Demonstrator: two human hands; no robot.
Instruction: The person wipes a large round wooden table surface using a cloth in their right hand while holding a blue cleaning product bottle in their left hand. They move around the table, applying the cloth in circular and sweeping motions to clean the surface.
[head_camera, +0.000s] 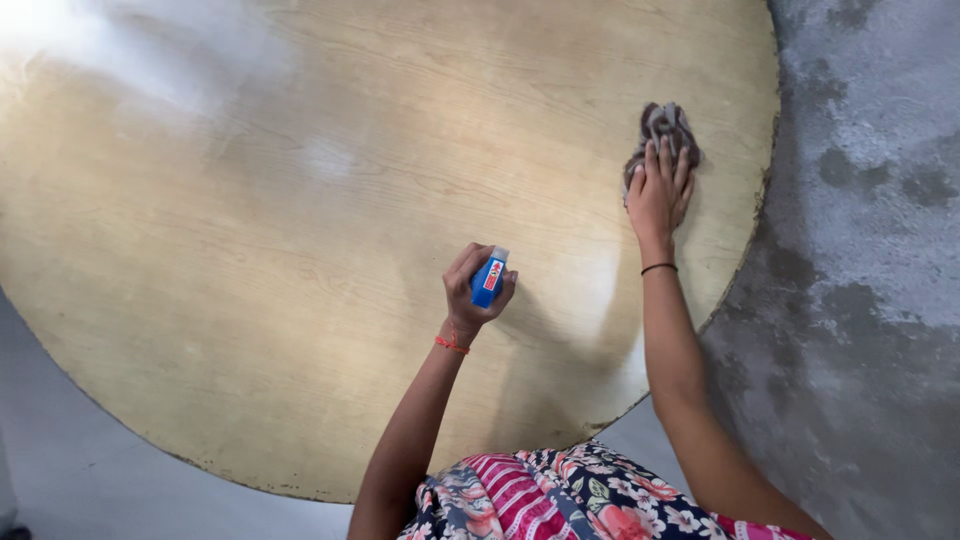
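Small blue bottle (489, 278) with red-white label and pale cap, left hand (474, 292) grip closed round it above mid-right of the round tan wooden surface (250, 250), right hand (660, 190) flat, fingers spread, pressing a dark crumpled rag (664, 128) near the right rim, grey floor (870, 200) beyond.

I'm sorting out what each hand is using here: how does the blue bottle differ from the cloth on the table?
The small blue plastic bottle is rigid and bright, while the crumpled grey-brown cloth is soft and dull. The bottle is lifted above the round wooden table in the left hand; the cloth lies on the tabletop near its far right edge. The left hand wraps around the bottle, whereas the right hand presses flat on the cloth. Each is in one hand.
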